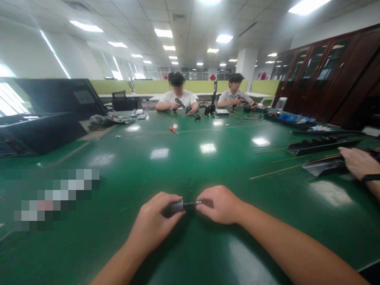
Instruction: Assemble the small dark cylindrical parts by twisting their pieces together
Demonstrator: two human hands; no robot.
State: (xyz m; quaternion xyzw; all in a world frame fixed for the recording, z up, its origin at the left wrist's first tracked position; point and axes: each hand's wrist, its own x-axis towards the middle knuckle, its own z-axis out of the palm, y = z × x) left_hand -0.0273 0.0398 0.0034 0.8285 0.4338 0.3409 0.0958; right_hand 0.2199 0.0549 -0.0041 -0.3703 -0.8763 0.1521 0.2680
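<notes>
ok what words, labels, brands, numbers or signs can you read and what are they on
No text is readable.
Red diamonds in the background: any writing too small.
Pale patch on the black panel, left: too blurred.
Pixelated area, lower left: unreadable.
Held cylindrical part: no legible marking.

The only view looks from the person's head, forward and steeply enough downward to take in the table (190, 170). The left hand (156, 217) and right hand (221, 206) are near, at the middle. The wide view reaches the far co-workers (178, 96), the cabinet (320, 75) on the right and the ceiling (133, 19).
</notes>
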